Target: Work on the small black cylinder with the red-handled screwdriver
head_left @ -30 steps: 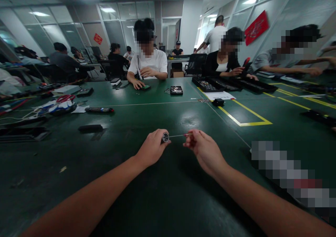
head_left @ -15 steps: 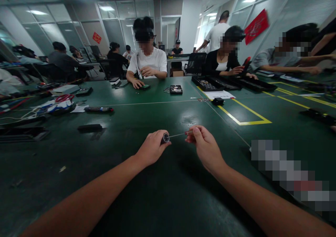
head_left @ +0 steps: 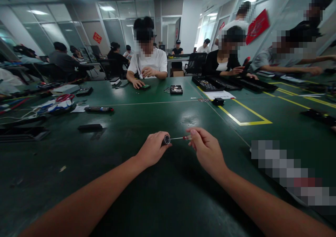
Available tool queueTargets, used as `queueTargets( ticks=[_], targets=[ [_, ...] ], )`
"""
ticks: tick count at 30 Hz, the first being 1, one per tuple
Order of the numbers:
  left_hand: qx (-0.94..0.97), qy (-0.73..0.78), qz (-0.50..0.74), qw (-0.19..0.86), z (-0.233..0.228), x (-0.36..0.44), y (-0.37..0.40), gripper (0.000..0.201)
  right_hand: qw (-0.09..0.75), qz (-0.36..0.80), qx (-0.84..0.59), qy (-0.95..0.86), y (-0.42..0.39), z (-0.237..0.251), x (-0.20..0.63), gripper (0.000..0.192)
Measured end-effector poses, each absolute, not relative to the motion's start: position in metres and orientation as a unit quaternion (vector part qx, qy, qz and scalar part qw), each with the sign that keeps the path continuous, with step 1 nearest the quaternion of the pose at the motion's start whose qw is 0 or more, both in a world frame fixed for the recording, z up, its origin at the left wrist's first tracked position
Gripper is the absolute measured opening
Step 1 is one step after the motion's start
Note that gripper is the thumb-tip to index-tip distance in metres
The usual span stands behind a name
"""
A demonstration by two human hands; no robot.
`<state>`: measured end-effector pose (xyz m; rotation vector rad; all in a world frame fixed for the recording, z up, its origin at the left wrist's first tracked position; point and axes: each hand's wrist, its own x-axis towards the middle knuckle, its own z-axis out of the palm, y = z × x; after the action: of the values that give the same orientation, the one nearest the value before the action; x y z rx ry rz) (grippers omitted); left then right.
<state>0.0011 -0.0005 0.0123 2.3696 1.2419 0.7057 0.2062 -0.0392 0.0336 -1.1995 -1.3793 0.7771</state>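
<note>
My left hand (head_left: 153, 148) is closed around a dark cylindrical piece (head_left: 166, 139), whose round open end with a pale rim faces right. In my right hand (head_left: 206, 149) is a screwdriver (head_left: 187, 137) with a clear and red handle, held between thumb and fingers. Its thin metal shaft runs level to the left, and the tip reaches the round end of the cylinder. How deep the tip sits I cannot tell. Both hands are over the green table (head_left: 147, 202), close together.
To the left lie a black bar-shaped part (head_left: 90, 127), a dark pen-like tool (head_left: 99, 109) and a black tray (head_left: 23, 134). Ahead are a small black block (head_left: 218, 101) and a box of parts (head_left: 176, 89). Co-workers sit across the table. A blurred-out object (head_left: 291, 177) lies right.
My right hand has shifted slightly and its fingers have turned on the screwdriver, whose shaft is now more level. The left hand barely moved. Behind, a standing person has moved right.
</note>
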Motion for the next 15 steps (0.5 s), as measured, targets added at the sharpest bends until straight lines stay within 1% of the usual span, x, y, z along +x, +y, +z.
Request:
queueTargets(
  ticks=[2, 4, 9, 13, 15],
  targets=[
    [0.840, 0.445, 0.253, 0.178, 0.0126, 0.0015, -0.0005, 0.014, 0.558, 0.328, -0.493, -0.582, -0.0389, 0.0322, 0.2062, 0.026],
    [0.840, 0.447, 0.255, 0.172, 0.0122, 0.0013, 0.0000, 0.014, 0.554, 0.331, -0.486, -0.589, -0.0387, 0.0310, 0.2064, 0.025],
    [0.845, 0.437, 0.256, 0.172, 0.0091, 0.0000, 0.0013, 0.015, 0.519, 0.318, -0.508, -0.610, -0.0399, 0.0306, 0.2076, 0.038],
    [0.847, 0.436, 0.250, 0.171, 0.0079, 0.0002, 0.0012, 0.015, 0.547, 0.316, -0.495, -0.597, -0.0403, 0.0316, 0.2061, 0.026],
    [0.848, 0.439, 0.244, 0.169, 0.0083, 0.0010, 0.0004, 0.015, 0.559, 0.324, -0.483, -0.592, -0.0400, 0.0313, 0.2043, 0.025]
  ],
)
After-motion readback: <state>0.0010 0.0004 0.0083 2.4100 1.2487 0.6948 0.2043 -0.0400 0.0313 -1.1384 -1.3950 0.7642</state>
